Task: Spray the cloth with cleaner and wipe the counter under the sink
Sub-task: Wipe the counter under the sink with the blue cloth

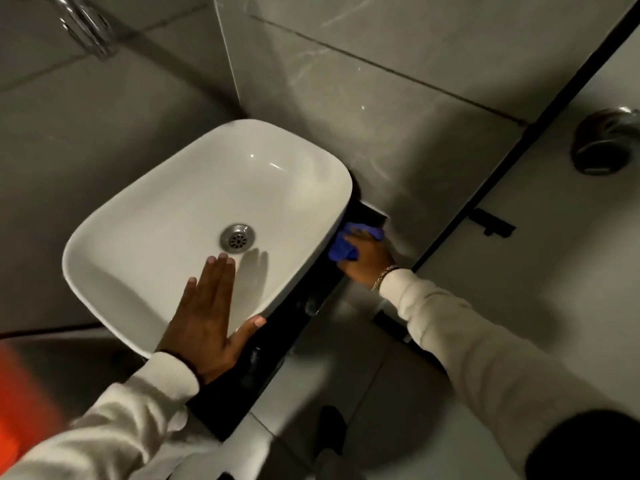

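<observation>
A white vessel sink (166, 216) with a metal drain (237, 237) sits on a narrow black counter (277, 337). My right hand (367, 261) presses a blue cloth (346, 245) onto the counter at the sink's far right corner, beside the wall. My left hand (204, 320) lies flat and open on the sink's near rim, fingers spread over the basin, thumb hooked over the edge. No spray bottle is in view.
Grey tiled walls surround the sink. A chrome faucet pipe (86, 26) shows at top left. A dark partition with a round metal fitting (604, 140) stands at right. Something orange (14, 403) blurs at the left edge. Tiled floor lies below.
</observation>
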{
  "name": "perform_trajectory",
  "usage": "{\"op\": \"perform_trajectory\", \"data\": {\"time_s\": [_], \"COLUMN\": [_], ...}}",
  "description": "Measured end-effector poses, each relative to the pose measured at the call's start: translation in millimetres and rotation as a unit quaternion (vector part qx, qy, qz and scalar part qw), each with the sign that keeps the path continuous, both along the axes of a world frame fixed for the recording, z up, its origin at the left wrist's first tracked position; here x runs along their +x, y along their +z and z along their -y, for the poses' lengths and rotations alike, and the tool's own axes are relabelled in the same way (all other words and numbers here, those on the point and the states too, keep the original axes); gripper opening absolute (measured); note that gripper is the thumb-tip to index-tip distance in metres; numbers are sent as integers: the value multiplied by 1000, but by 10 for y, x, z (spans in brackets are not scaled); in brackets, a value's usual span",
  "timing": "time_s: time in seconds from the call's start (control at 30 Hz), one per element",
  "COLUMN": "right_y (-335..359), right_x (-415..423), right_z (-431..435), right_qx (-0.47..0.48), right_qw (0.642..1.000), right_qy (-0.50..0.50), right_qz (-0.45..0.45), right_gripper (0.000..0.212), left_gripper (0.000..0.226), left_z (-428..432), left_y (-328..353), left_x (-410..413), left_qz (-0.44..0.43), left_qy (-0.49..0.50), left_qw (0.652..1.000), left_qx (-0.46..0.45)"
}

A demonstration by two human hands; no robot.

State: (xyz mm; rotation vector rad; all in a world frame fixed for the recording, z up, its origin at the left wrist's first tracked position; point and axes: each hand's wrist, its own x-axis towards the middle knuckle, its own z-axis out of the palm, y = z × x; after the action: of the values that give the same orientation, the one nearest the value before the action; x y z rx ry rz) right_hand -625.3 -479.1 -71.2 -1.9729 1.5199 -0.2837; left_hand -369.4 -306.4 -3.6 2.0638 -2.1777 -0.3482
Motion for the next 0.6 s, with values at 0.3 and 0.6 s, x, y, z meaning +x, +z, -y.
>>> {"op": "perform_trajectory", "data": {"time_s": [0.3,0.6], "right_y": [-473,-383], "right_x": [38,240], "right_z": [116,101], "right_qx": [-116,-83], "right_qw": [977,978], "right_qy": [81,2], "right_qz": [-156,-190], "right_gripper": [65,72], "left_gripper": [97,98], "left_z": [17,43], "left_y": [-4,9], "left_x": [-8,-67], "left_qz": [-26,-14], "left_qy": [66,92], "left_qw": [997,995], "left_qx": [-27,-39]}}
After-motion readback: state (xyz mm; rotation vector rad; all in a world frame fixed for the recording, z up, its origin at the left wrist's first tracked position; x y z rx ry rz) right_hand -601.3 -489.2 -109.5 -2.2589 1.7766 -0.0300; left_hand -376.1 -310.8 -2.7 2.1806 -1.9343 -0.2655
